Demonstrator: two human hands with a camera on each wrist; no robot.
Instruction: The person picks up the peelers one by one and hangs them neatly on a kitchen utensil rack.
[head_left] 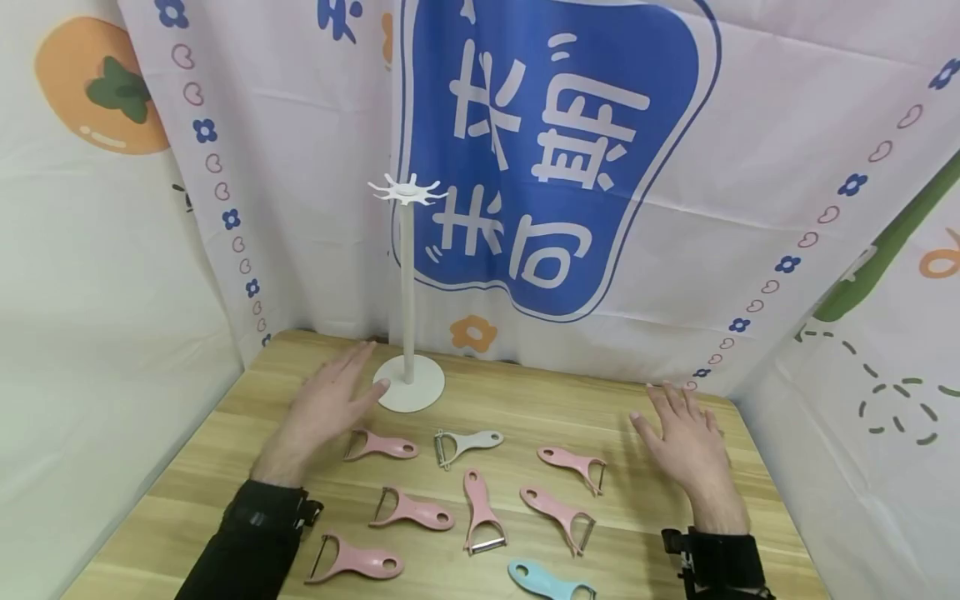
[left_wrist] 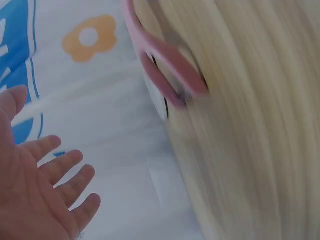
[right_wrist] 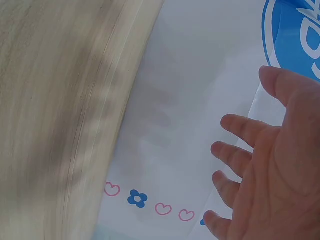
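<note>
My left hand (head_left: 324,410) is held with its fingers straight, just left of the white stand (head_left: 408,292). In the head view its thumb overlaps the edge of the stand's round base; whether they touch I cannot tell. Below that hand lies a pink peeler (head_left: 386,446), also seen in the left wrist view (left_wrist: 172,60). My right hand (head_left: 688,442), fingers spread and holding nothing, is over the right side of the table. The peeler nearest to it is a pink one (head_left: 570,460). A white peeler (head_left: 474,442) lies in front of the stand.
More pink peelers (head_left: 420,510) lie on the wooden table (head_left: 187,500) in several directions, with a light blue peeler (head_left: 542,579) at the front edge of view. Around the stand's top spread several thin hooks (head_left: 407,192). Printed cloth (head_left: 322,250) hangs behind the table.
</note>
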